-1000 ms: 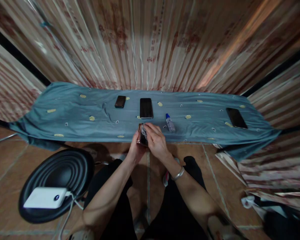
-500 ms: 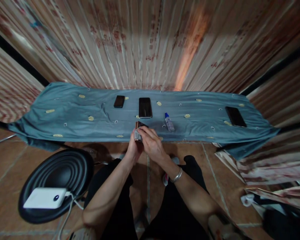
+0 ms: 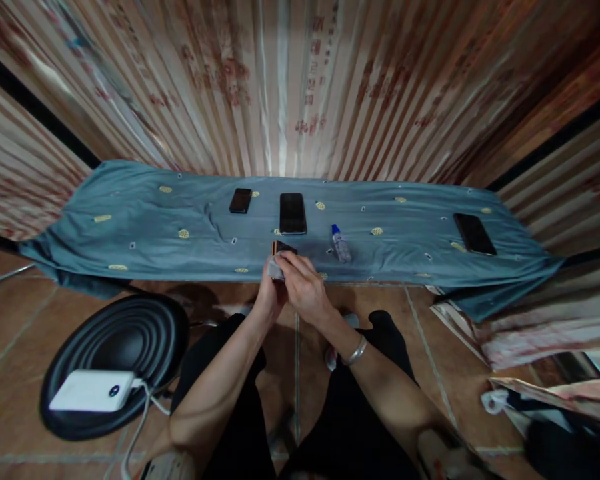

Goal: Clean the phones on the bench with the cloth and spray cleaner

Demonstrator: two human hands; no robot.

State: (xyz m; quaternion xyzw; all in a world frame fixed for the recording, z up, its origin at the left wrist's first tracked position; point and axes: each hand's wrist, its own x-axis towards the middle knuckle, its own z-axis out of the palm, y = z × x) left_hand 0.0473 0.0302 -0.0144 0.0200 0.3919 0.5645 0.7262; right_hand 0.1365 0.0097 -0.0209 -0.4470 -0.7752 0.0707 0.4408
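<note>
My left hand [image 3: 269, 293] is closed around a phone [image 3: 285, 247] with a dark face and a coppery edge, held just above the front edge of the cloth. A small grey cloth [image 3: 275, 267] is pinched under the fingers of my right hand [image 3: 304, 283] and pressed on the phone. Much of the phone is hidden by my fingers. Beyond my hands lie a black phone [image 3: 293, 214] and, left of it, a smaller dark phone [image 3: 241, 201]. To the right, a clear bottle with a blue cap [image 3: 341, 244] lies on its side.
A blue-green cloth with yellow prints [image 3: 205, 257] covers the long table. Another black phone [image 3: 475, 234] lies at its right end. On the floor at left, a white power bank [image 3: 93, 391] with a cable rests on a round black stool [image 3: 165, 333]. Striped curtains [image 3: 260, 87] surround the table.
Both hands keep nearly the same hold, with the grey cloth still on the phone. The whole view has shifted slightly; the things on the table lie as before.
</note>
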